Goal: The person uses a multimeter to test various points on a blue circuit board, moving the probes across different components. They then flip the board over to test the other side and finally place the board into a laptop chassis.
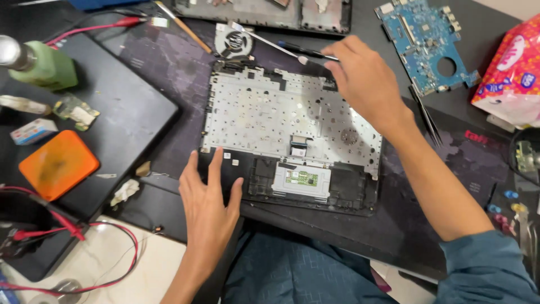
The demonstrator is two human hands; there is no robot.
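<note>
An upturned laptop palmrest [292,129] with a silver keyboard backplate and a touchpad board [302,179] lies on a dark mat. My left hand [208,197] rests flat on its lower-left corner, fingers apart, holding nothing. At the upper-right corner, my right hand [365,79] pinches the end of a black screwdriver [306,52] that lies along the palmrest's top edge.
A cooling fan [233,40] and a thin brush [270,42] lie above the palmrest. To the right are a blue circuit board [424,39], tweezers [427,118] and a pink packet [509,73]. A green bottle [42,65], orange box [59,163], black laptop [124,112] and red probe wires [73,225] are at left.
</note>
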